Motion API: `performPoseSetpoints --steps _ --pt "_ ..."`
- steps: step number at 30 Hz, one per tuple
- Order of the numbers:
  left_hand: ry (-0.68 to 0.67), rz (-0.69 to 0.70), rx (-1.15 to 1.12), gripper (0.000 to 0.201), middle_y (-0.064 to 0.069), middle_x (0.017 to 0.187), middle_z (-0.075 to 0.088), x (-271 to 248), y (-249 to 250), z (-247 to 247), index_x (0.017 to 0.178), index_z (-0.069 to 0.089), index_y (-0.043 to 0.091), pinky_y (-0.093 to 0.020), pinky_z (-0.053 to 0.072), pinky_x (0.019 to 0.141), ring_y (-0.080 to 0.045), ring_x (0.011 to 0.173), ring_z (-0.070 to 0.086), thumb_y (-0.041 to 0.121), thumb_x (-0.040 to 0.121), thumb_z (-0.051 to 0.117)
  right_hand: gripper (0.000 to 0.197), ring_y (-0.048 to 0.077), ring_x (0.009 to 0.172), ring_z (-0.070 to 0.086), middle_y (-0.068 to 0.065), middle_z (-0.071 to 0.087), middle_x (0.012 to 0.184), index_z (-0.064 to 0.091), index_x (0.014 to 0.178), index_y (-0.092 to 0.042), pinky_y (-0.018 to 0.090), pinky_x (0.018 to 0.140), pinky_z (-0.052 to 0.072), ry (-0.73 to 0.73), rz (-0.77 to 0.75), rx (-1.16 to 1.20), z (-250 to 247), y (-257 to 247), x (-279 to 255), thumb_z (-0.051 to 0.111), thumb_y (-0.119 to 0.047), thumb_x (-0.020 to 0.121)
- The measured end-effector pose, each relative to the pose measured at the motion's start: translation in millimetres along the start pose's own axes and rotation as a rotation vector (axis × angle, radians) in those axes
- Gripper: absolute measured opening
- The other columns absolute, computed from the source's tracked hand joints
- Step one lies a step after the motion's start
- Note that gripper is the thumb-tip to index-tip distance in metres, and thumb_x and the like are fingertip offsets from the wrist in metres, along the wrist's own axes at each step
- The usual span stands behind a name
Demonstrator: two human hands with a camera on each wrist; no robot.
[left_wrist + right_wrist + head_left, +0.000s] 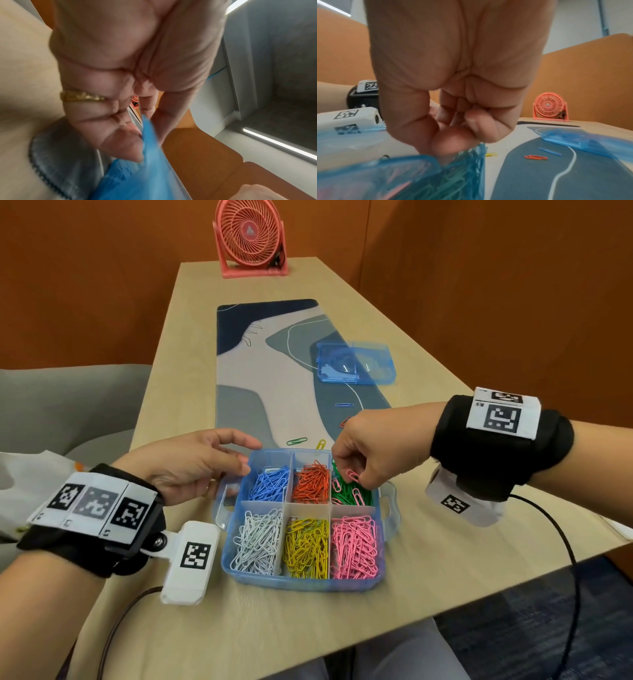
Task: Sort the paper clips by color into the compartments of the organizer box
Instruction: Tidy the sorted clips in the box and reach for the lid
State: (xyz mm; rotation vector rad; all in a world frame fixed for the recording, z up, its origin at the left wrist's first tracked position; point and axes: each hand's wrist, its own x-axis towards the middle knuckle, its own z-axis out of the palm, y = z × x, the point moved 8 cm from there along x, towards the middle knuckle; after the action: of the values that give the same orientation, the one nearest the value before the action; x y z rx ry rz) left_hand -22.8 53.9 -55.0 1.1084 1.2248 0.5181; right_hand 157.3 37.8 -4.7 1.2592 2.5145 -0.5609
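Organizer box; beyond, loose clips, lid, fan.

left grip relaxed, fingers extended; right grip curled, pinching.

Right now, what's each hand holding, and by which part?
Right hand pinches a pink paper clip by one end, above the green compartment. Left hand holds nothing; its fingers touch the organizer box rim.

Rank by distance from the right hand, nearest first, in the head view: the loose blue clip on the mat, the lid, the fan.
From the right hand:
1. Blue clip, on the mat just beyond the hand.
2. Lid, farther up the mat.
3. Fan, at the table's far end.
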Motion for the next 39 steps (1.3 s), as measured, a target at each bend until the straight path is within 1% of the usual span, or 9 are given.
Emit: performPoseSetpoints --steps 3,11,14,17,21,24,31,34,39 --pt "0.004 -0.009 0.011 0.032 -0.004 0.070 0.065 0.8 -1.0 0.0 0.104 0.062 0.014 -0.026 0.047 0.052 -0.017 0.065 0.059 -0.009 0.082 0.056 0.020 -0.005 0.054 0.050 -0.015 0.053 0.058 0.069 0.090 -0.024 0.007 0.047 0.036 -0.063 -0.043 -0.065 6.5 -8.8 0.3 0.063 -0.009 0.079" --pt "0.014 -0.016 0.029 0.031 -0.006 0.072 0.066 0.0 1.8 0.6 0.104 0.061 0.012 -0.028 0.052 0.049 -0.017 0.064 0.061 -0.011 0.084 0.054 0.009 0.004 0.051 0.045 -0.013 0.051 0.059 0.069 0.082 -0.015 0.004 0.046 0.035 -0.059 -0.113 -0.238 14.4 -18.4 2.6 0.062 -0.010 0.079" --pt "0.015 -0.013 0.053 0.031 -0.004 0.070 0.066 -0.3 1.7 0.8 0.105 0.060 0.013 -0.028 0.050 0.050 -0.016 0.061 0.060 -0.010 0.085 0.054 0.006 0.006 0.056 0.047 -0.010 0.056 0.066 0.067 0.076 -0.017 0.009 0.049 0.035 -0.049 -0.097 -0.190 13.8 -14.5 3.6 0.064 -0.012 0.079" --pt "0.024 -0.009 0.063 0.031 -0.004 0.068 0.066 -0.4 1.8 0.0 0.105 0.060 0.013 -0.028 0.049 0.050 -0.015 0.059 0.060 -0.010 0.085 0.054 0.019 0.001 0.055 0.048 -0.012 0.054 0.061 0.058 0.066 -0.026 0.009 0.050 0.035 -0.005 -0.078 -0.119 5.0 -8.9 2.0 0.066 -0.018 0.081" --pt "0.027 -0.017 0.066 0.032 -0.007 0.074 0.066 -1.2 1.4 0.2 0.106 0.060 0.012 -0.031 0.049 0.056 -0.025 0.073 0.057 -0.010 0.084 0.055 0.012 -0.003 0.056 0.052 -0.013 0.059 0.061 0.062 0.071 -0.025 0.011 0.052 0.040 0.083 -0.070 0.017 -16.9 -7.8 -11.5 0.067 -0.021 0.082" --pt "0.051 -0.016 0.099 0.031 -0.005 0.073 0.066 -2.0 1.8 -0.1 0.105 0.060 0.012 -0.029 0.044 0.055 -0.024 0.071 0.053 -0.011 0.084 0.056 0.009 0.000 0.054 0.052 -0.010 0.062 0.062 0.067 0.074 -0.024 0.013 0.051 0.041 0.052 -0.100 0.126 -15.4 -18.5 -24.0 0.068 -0.017 0.080" --pt "0.181 0.161 0.467 0.022 -0.005 0.088 0.055 -6.2 36.6 9.7 0.096 0.063 0.014 -0.024 0.041 0.066 -0.014 0.074 0.052 0.006 0.078 0.073 0.012 0.001 0.069 0.065 -0.007 0.072 0.081 0.073 0.091 -0.020 0.015 0.063 0.050 -0.075 -0.080 0.178 10.9 -21.1 -28.7 0.074 -0.017 0.080" --pt "0.120 0.283 0.606 0.015 -0.002 0.088 0.062 -13.0 59.6 34.1 0.089 0.066 0.018 -0.024 0.043 0.074 -0.012 0.076 0.055 0.014 0.078 0.076 0.006 0.000 0.069 0.062 -0.010 0.071 0.079 0.073 0.089 -0.021 0.018 0.066 0.051 0.036 -0.043 0.118 -4.7 -3.0 -24.8 0.071 -0.019 0.083" --pt "-0.064 0.394 1.020 0.005 0.011 0.076 0.067 -14.8 69.8 91.3 0.089 0.072 0.023 -0.009 0.041 0.060 0.006 0.061 0.054 0.024 0.085 0.068 0.014 0.000 0.068 0.052 -0.010 0.062 0.081 0.073 0.098 -0.027 0.018 0.062 0.038 0.126 -0.044 -0.029 -8.7 10.8 -0.6 0.066 -0.025 0.086"
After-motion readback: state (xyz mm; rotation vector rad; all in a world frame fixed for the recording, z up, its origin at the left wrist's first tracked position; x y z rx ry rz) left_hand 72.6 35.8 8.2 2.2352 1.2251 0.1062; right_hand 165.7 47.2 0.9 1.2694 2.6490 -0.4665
